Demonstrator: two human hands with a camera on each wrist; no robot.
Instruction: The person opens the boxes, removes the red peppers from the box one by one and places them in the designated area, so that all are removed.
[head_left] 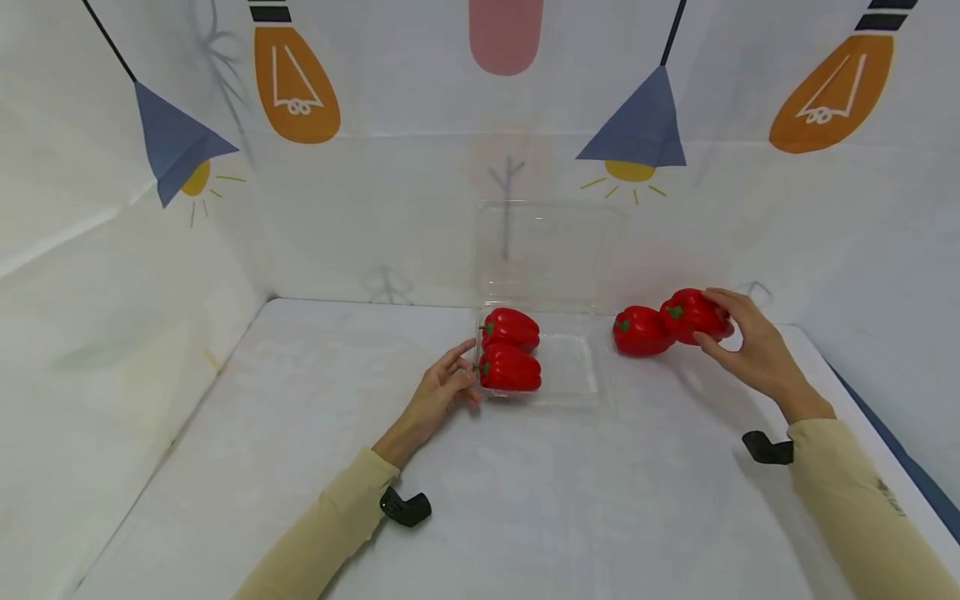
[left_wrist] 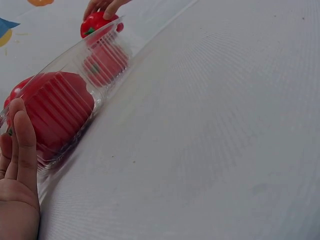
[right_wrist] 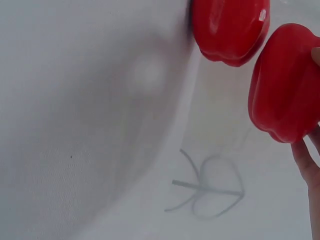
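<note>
Far left: left hand [head_left: 442,387], fingers extended at left wall of clear container [head_left: 570,367], contact likely; gripping nothing. Inside, along left side: rear red pepper [head_left: 512,327] and front red pepper [head_left: 512,369], snug together, stems leftward. Bare right half. Clear lid [head_left: 551,254] raised behind. Right of container, on table [head_left: 637,500]: loose red pepper [head_left: 639,332]. Farther right: held red pepper [head_left: 688,317], pinched between thumb and fingers of right hand [head_left: 756,352], seemingly lifted. Judged step: packing; two in, one in grip, one waiting. Probably called for next: carry leftward over right wall, lower into bare half without nudging packed pair, steadying with left hand.
</note>
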